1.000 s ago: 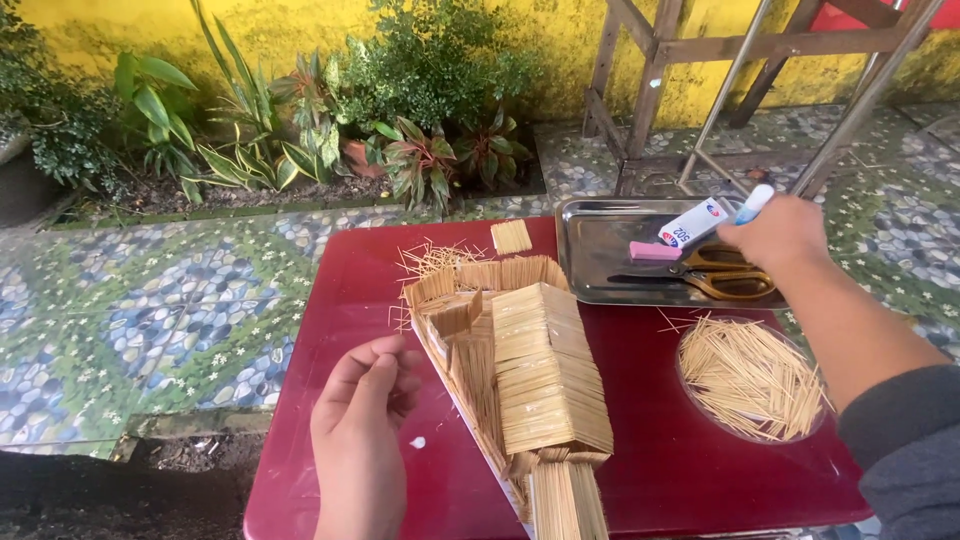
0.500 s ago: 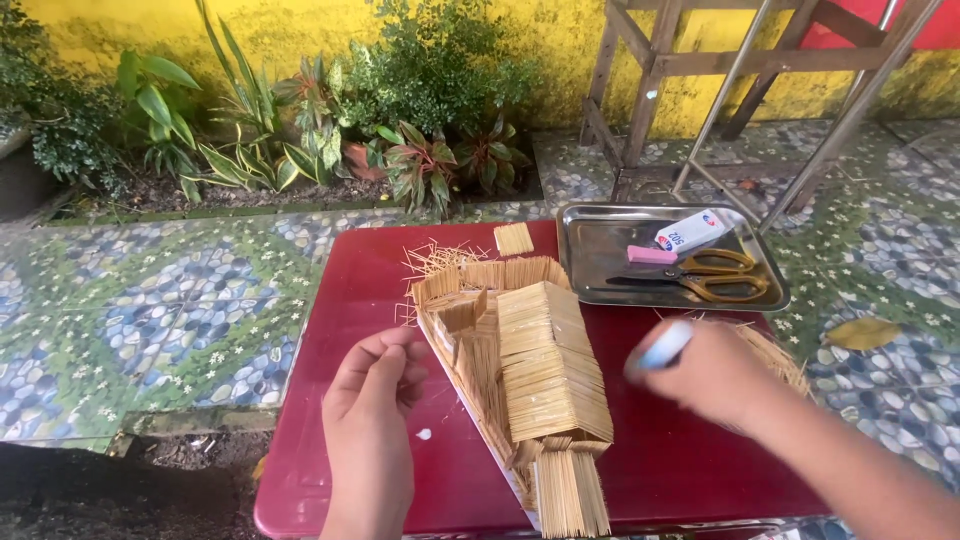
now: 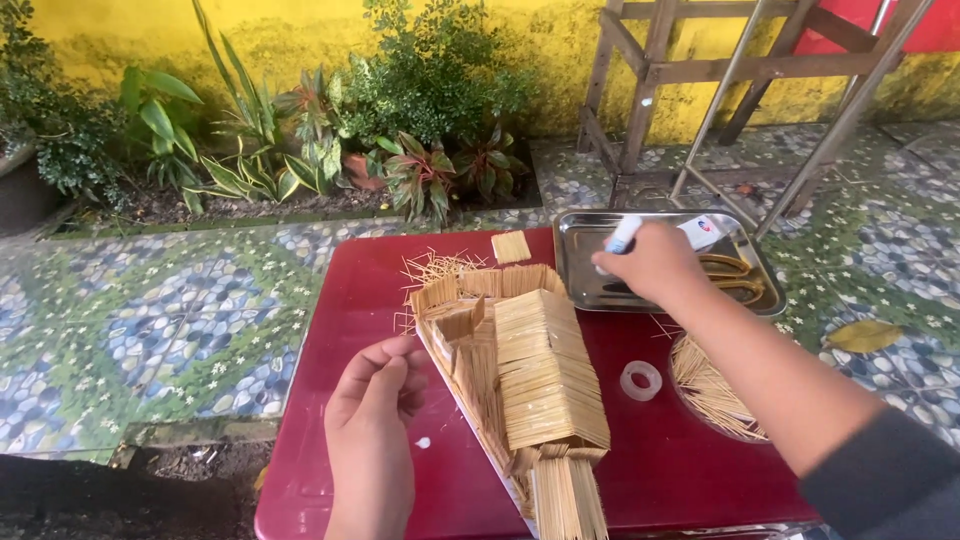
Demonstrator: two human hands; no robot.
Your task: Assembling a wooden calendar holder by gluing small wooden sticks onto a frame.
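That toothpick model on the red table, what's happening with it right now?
A person sits over a model built of toothpicks on a red table. The left hand rests beside it, touching its edge. The right hand holds a small white and blue tube over a metal tray with scissors. Loose toothpicks and a tape ring lie nearby.

Outdoor daylight; yellow wall [image 3: 300, 40], leafy plants [image 3: 420, 110], pebble-mosaic floor [image 3: 150, 310], red table [image 3: 350, 290], wooden frame [image 3: 650, 70].

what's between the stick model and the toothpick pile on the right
In the head view, a small clear tape ring lies on the red table between the stick model and the toothpick pile; the right arm crosses above the pile.
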